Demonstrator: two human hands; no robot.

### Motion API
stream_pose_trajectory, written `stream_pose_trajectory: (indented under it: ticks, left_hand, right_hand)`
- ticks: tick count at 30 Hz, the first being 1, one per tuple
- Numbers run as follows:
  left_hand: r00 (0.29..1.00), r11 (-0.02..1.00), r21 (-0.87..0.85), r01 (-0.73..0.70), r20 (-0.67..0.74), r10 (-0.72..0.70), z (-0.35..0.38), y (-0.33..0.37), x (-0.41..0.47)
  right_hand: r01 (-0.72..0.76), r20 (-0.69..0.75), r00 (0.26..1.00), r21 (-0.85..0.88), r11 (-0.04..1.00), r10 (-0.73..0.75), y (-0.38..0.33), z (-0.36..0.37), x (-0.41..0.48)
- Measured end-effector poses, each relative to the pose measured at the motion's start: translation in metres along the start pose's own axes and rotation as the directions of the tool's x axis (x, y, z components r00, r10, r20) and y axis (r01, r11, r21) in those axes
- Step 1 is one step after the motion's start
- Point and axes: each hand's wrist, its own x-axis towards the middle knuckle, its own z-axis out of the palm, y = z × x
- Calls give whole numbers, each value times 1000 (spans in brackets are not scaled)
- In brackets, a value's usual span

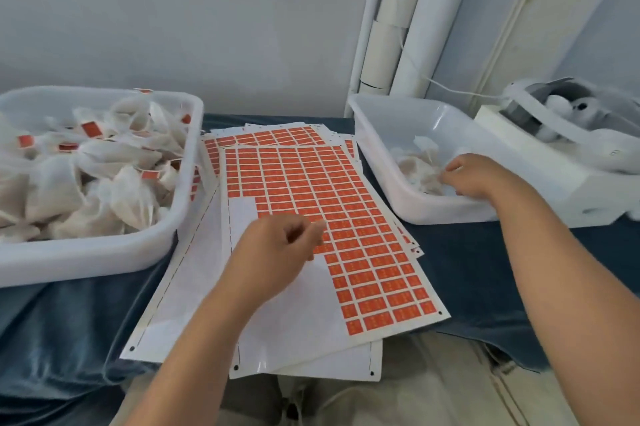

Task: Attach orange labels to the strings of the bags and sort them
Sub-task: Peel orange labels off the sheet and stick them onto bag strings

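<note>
A sheet of orange labels (pixel 349 204) lies in the middle on a stack of backing sheets; its lower left part is peeled bare. My left hand (pixel 277 252) hovers over the edge of the peeled area, fingers curled, thumb and fingertips pinching at an orange label (pixel 320 245). My right hand (pixel 476 176) reaches into the right white bin (pixel 433 209), its fingers curled round one of the few white unlabelled bags (pixel 417 167) there. The left white bin (pixel 104 254) is heaped with several white bags carrying orange labels (pixel 104 162).
Everything rests on a dark blue cloth (pixel 485 287). More label sheets (pixel 263 136) fan out behind the top one. A white box with a white device (pixel 568 120) stands at the far right. White pipes (pixel 398 17) run up the wall behind.
</note>
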Motion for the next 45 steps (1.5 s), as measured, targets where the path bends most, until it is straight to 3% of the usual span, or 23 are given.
stream_pose_trajectory:
  ticks: [6, 13, 21, 26, 29, 34, 45]
  left_hand:
    - [997, 994, -89, 58, -45, -62, 14, -31, 6]
    - [997, 989, -138, 59, -48, -66, 11, -37, 9]
    - [998, 991, -121, 52, -14, -54, 13, -38, 11]
    - [998, 990, -122, 66, -1, -67, 15, -38, 11]
    - [998, 990, -123, 68, -4, -69, 15, -38, 11]
    - [998, 993, -102, 51, -17, -53, 16, -41, 11]
    - [999, 994, -96, 43, -16, -45, 15, -42, 11]
  right_hand:
    - [-10, 94, 996, -35, 999, 13, -23, 12, 35]
    - [-136, 102, 980, -285, 949, 171, -18, 25, 58]
    - [-80, 166, 961, -601, 795, 222, -7, 15, 69]
    - [-100, 223, 955, -383, 918, 197, 6, 15, 77]
    - [18, 269, 960, -349, 937, 81, 5, 18, 77]
    - [167, 174, 979, -397, 903, -105, 0, 28, 72]
    - [66, 145, 987, 38, 997, -71, 29, 4, 66]
